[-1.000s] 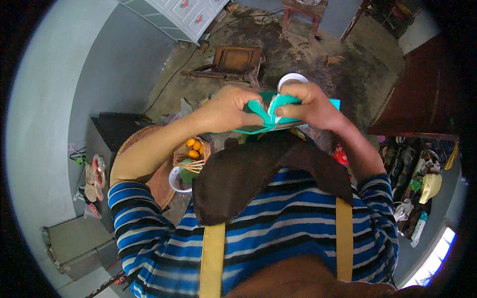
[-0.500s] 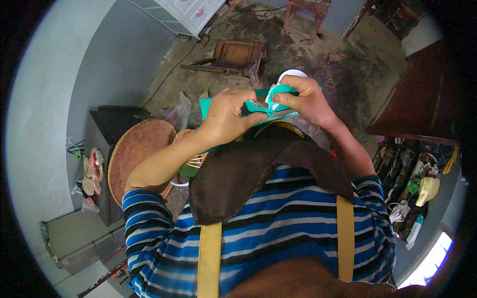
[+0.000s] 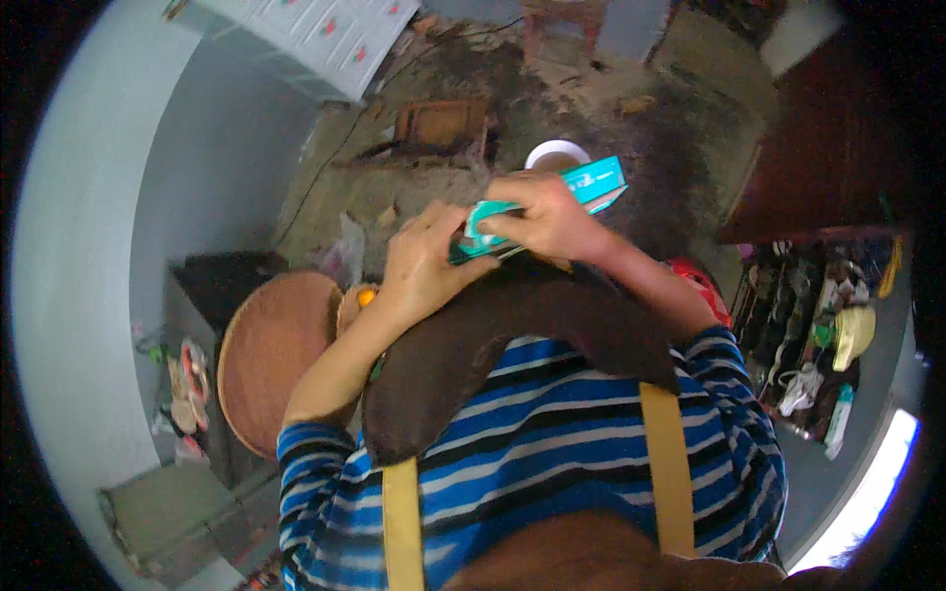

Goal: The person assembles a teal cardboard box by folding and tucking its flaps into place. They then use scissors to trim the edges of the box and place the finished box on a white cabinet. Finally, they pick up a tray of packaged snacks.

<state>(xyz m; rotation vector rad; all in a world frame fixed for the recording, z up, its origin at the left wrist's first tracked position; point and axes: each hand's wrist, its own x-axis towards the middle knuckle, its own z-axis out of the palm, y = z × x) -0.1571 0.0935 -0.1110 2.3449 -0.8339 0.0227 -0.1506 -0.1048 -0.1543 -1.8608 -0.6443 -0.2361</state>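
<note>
A teal cardboard box [image 3: 599, 181] with a white inner side is held up in front of my chest, its long end sticking out to the right. My left hand [image 3: 419, 258] grips the box's left end, thumb along the near edge. My right hand [image 3: 548, 219] is closed on a teal cardboard flap [image 3: 483, 213] with a pale torn edge, close beside my left fingers. Part of the box is hidden behind my right hand and the dark brown collar [image 3: 493, 315]. On the floor just beyond stands a white bowl [image 3: 533, 156].
A round woven tray [image 3: 276, 360] leans at the left near a dark cabinet [image 3: 197, 305]. A wooden chair [image 3: 443, 123] lies on the floor ahead. Shoes and a yellow cap [image 3: 853, 337] fill a rack at the right. A white drawer unit [image 3: 330, 44] stands far left.
My right hand has moved left, bringing the flap down toward my left hand. The box has tilted, and its right end now shows past my right hand. The whole view has shifted slightly.
</note>
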